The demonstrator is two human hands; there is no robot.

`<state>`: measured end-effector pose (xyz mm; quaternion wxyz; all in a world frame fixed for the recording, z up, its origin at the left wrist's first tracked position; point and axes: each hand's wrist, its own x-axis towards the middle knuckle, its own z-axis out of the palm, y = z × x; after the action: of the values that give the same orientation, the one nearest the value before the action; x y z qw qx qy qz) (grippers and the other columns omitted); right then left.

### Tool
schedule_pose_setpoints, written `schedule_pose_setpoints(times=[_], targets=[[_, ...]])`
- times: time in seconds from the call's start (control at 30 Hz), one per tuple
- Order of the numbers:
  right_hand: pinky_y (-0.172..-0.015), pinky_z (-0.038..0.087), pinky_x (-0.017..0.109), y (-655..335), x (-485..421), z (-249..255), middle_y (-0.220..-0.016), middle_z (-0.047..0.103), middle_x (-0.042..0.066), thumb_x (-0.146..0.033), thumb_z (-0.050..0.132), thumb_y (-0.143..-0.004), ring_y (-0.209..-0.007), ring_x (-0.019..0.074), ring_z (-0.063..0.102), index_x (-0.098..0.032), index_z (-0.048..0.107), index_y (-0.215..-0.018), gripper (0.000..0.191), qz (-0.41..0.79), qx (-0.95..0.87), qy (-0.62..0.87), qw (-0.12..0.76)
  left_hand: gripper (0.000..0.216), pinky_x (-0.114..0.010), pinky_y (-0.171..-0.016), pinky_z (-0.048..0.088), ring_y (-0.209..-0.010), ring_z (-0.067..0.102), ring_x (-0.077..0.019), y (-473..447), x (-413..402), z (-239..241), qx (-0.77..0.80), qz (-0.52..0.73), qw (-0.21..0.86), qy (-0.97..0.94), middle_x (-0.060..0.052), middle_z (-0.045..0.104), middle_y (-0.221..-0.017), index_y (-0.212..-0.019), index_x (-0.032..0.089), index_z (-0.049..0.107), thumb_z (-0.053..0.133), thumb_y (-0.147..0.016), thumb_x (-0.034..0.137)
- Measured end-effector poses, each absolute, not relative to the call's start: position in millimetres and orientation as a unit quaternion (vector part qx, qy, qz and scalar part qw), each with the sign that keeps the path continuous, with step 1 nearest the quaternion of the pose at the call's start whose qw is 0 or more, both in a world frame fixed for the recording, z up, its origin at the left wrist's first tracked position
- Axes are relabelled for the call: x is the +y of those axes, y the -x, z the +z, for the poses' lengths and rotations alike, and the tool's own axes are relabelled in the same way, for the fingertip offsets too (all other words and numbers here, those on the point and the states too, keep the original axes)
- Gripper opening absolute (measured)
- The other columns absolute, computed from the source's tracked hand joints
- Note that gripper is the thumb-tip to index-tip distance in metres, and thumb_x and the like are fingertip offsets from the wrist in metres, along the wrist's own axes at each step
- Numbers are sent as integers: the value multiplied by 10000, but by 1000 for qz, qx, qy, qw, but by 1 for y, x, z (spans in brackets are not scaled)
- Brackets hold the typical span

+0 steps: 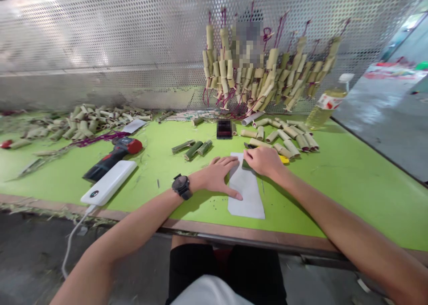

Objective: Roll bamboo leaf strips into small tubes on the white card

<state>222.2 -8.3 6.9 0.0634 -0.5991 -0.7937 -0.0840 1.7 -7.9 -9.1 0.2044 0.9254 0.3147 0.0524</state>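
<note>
A strip of white paper (246,193) lies on the green tabletop in front of me. My left hand (220,175) rests flat on its left edge, fingers stretched out and thumb spread, with a dark watch on the wrist. Over the strip's upper right side, my right hand (264,161) is closed on a short green bamboo piece (245,164), mostly hidden under the fingers. Just beyond this hand, a yellow utility knife (284,159) is partly covered. Three cut bamboo pieces (193,150) lie beyond my left hand.
A power drill (113,157) and a white power bank (109,183) with a cable lie at left. Bamboo pieces are heaped behind them (83,122) and at right (284,133). Strung bamboo tubes (267,77) hang on the perforated metal panel. An oil bottle (326,106) stands far right.
</note>
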Motion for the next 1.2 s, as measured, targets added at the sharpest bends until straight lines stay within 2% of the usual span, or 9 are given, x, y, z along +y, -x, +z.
schedule_pose_setpoints(times=[0.07, 0.17, 0.27, 0.53, 0.73, 0.8, 0.93, 1.0, 1.2], targets=[[-598, 308, 323, -221, -9, 7, -815, 783, 136, -351, 353, -1060, -678, 206, 649, -145, 821, -864, 547, -85, -794, 598, 67, 1277, -580, -1288, 137, -1577, 228, -441, -1, -8, -9, 313, 55, 206, -925, -164, 237, -1728, -1672, 171, 252, 639, -729, 940], [-586, 318, 308, -205, -24, 3, -753, 767, 95, -344, 337, -1071, -591, 163, 600, -161, 800, -828, 555, -31, -846, 526, 77, 1221, -560, -1295, 129, -1572, 258, -423, -1, -6, -11, 299, 74, 208, -928, -168, 295, -1706, -1629, 180, 364, 658, -718, 938], [-590, 311, 310, -193, -36, 1, -780, 779, 85, -343, 340, -1076, -630, 164, 620, -168, 804, -849, 546, -18, -876, 474, 89, 1167, -565, -1294, 130, -1574, 255, -421, -1, -4, -11, 293, 77, 211, -929, -171, 301, -1702, -1574, 187, 461, 677, -707, 937], [-608, 307, 327, -224, -8, 6, -821, 789, 134, -377, 359, -1061, -710, 217, 665, -160, 831, -853, 560, -94, -791, 602, 60, 1282, -579, -1285, 143, -1575, 234, -440, -2, -8, -9, 316, 61, 207, -924, -162, 237, -1728, -1673, 185, 245, 641, -720, 947], [-605, 330, 312, -195, -35, 2, -816, 789, 91, -333, 343, -1073, -668, 175, 638, -170, 814, -887, 532, -37, -883, 461, 79, 1164, -568, -1296, 114, -1576, 250, -426, -2, -4, -12, 294, 73, 212, -929, -166, 307, -1701, -1568, 198, 469, 690, -694, 934], [-602, 326, 315, -196, -35, 5, -832, 794, 94, -346, 336, -1077, -684, 182, 647, -170, 820, -895, 546, -40, -880, 467, 70, 1163, -578, -1293, 123, -1579, 237, -431, -2, -4, -11, 296, 71, 212, -929, -166, 290, -1708, -1576, 199, 457, 688, -703, 930], [-590, 324, 320, -222, -11, 9, -779, 773, 121, -387, 322, -1078, -665, 205, 650, -159, 825, -817, 611, -70, -811, 579, 42, 1263, -591, -1285, 138, -1572, 242, -438, -2, -8, -9, 312, 62, 209, -925, -172, 256, -1720, -1658, 171, 286, 658, -723, 934], [-605, 340, 318, -229, -4, 8, -798, 774, 136, -377, 326, -1076, -687, 212, 661, -150, 831, -833, 604, -86, -790, 605, 46, 1275, -583, -1285, 143, -1572, 243, -433, -2, -9, -9, 317, 62, 209, -923, -165, 248, -1724, -1666, 172, 259, 654, -724, 934], [-613, 356, 302, -200, -29, 2, -801, 785, 91, -332, 338, -1078, -661, 170, 645, -169, 818, -845, 557, -27, -853, 514, 88, 1190, -539, -1293, 136, -1565, 274, -420, -1, -6, -11, 291, 84, 208, -930, -171, 337, -1684, -1592, 183, 413, 666, -710, 941]])
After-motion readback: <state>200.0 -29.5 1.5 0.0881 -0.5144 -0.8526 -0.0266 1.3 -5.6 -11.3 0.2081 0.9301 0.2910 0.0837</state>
